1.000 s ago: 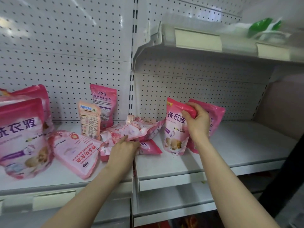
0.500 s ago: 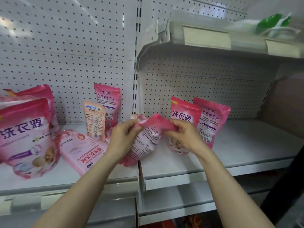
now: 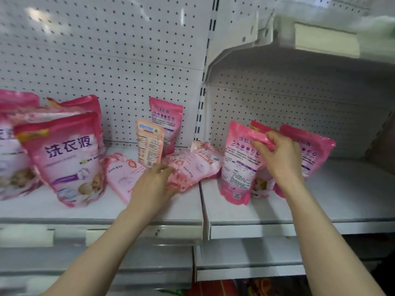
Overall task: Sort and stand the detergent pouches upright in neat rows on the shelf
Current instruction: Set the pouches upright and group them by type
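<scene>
Head view: an upright pouch [image 3: 237, 167] on the right shelf [image 3: 331, 201] is pinched at its top edge by the right hand [image 3: 277, 157], fingers curled. The left hand [image 3: 154, 185] is laid on the toppled pouches [image 3: 194, 165], fingers apparently loose; blurred.

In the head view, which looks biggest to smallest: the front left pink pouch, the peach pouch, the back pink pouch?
1. Front left pink pouch, but it is nearest the camera.
2. Back pink pouch and peach pouch look about alike.
</scene>
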Available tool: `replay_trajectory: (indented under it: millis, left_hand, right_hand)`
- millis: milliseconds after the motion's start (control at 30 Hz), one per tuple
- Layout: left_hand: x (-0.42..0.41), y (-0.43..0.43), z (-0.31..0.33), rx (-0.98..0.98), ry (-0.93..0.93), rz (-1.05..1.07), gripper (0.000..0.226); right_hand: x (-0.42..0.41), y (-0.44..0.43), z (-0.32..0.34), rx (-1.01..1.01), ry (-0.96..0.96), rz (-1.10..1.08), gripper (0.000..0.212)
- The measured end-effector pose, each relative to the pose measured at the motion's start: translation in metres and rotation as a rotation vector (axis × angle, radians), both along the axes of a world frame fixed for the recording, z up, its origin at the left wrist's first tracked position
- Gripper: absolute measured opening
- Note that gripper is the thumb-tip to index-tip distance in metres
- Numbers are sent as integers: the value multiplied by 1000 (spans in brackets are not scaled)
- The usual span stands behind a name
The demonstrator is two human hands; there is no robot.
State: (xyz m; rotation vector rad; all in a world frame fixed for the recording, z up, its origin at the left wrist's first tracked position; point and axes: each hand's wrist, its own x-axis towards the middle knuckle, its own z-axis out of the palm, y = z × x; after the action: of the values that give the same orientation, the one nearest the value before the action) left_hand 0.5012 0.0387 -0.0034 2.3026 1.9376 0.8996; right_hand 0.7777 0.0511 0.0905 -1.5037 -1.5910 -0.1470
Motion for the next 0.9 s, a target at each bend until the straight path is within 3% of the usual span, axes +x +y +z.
replay_trajectory:
  millis: [133, 233, 333, 433, 600, 667, 767, 833, 900]
  left_hand:
    - [-27, -16, -18, -110, 211, 97, 69]
    - [-37, -24, -25, -120, 281, 119, 47]
    - [-33, -33, -17, -80, 455, 190, 13]
    - [-30, -35, -17, -56, 537, 183, 12]
    - [-47, -44, -1, 87, 395, 171, 13]
    - [-51, -49, 14, 201, 320, 184, 13]
    - [-56, -46, 48, 404, 203, 139, 13]
    - [-67, -43, 74, 537, 161, 141, 18]
    - [-91, -39, 99, 633, 251, 258, 31]
  right_hand:
    - [-23, -6, -7, 242, -309, -191, 46]
    - [-69, -10, -21, 408, -397, -28, 45]
    - [-114, -7, -47, 103, -337, 268, 31]
    - [-131, 6, -71, -233, -295, 442, 29]
    - [-145, 15, -80, -308, -477, 639, 41]
    - [-154, 15, -75, -307, -353, 732, 39]
    - [-166, 22, -51, -176, -43, 764, 14]
    - [-177, 30, -27, -81, -18, 689, 14]
    - [-189, 40, -4, -6, -43, 606, 16]
